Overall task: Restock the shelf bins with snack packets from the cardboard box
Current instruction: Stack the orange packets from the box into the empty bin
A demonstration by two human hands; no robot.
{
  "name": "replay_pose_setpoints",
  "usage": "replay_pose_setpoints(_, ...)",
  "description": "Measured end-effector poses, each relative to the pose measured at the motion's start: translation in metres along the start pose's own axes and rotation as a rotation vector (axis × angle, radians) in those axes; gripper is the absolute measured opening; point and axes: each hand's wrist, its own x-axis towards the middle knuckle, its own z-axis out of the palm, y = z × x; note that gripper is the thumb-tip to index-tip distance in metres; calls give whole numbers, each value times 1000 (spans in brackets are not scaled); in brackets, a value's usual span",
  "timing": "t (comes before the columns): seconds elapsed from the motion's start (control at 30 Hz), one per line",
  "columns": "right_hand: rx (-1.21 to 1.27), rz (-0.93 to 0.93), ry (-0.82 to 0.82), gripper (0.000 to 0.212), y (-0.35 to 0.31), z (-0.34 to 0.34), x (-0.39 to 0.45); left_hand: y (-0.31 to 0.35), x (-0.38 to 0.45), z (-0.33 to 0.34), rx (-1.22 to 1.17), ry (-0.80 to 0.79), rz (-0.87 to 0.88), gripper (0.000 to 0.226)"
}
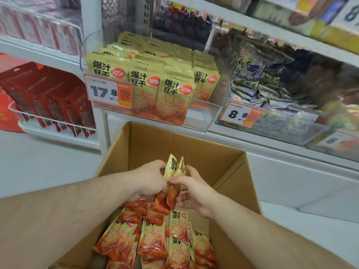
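Both the left hand [150,178] and the right hand [191,188] pinch a small bunch of snack packets [173,178] at frame centre, above the cardboard box [229,171]. The packets stand upright, long axis vertical. The clear bin [198,121] lies straight above, toward the upper centre, about equally near either hand.

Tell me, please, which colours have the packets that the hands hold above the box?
The held packets are pale yellow on top and orange-red below, with black characters; the head view shows this.

your snack packets [171,241] are pale yellow on top with black lettering, fading into orange-red below. the cardboard box [186,150] is plain brown. the clear bin [198,121] carries an orange-and-white price tag [108,92] with black digits. the neighbouring packets [256,74] look dark purple and olive; the shelf [272,171] is white.
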Motion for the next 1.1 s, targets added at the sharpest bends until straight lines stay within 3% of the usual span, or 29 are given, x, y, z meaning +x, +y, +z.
replay_pose_setpoints(0.07,-49,-58,13,98,-11,3,-17,6,-6,-2,-63,-24,23,67)
replay_pose_setpoints(0.23,-146,-210,84,111,-27,1,-38,20,-22,-10,-142,-101,158,70)
replay_pose_setpoints(0.37,-281,-340,200,117,-39,-6,-48,30,-28,-10,-97,-3,294,65)
replay_pose_setpoints(0.47,-620,-448,336,92,-57,-17,-61,36,-28,-14,-119,38,325,63)
replay_pose_setpoints(0.57,-961,-514,466,100,-84,-30,-72,42,-31,-22,-128,11,353,62)
replay_pose_setpoints(0.77,-1174,-628,307,98,-134,-38,-93,54,-38,-39,-133,-60,491,65)
replay_pose_setpoints(1.0,-1287,-668,257,81,-164,-38,-103,63,-45,-48,42,-4,629,60)
replay_pose_setpoints(1.1,-1317,-689,265,61,-171,-36,-107,68,-50,-51,138,36,648,60)
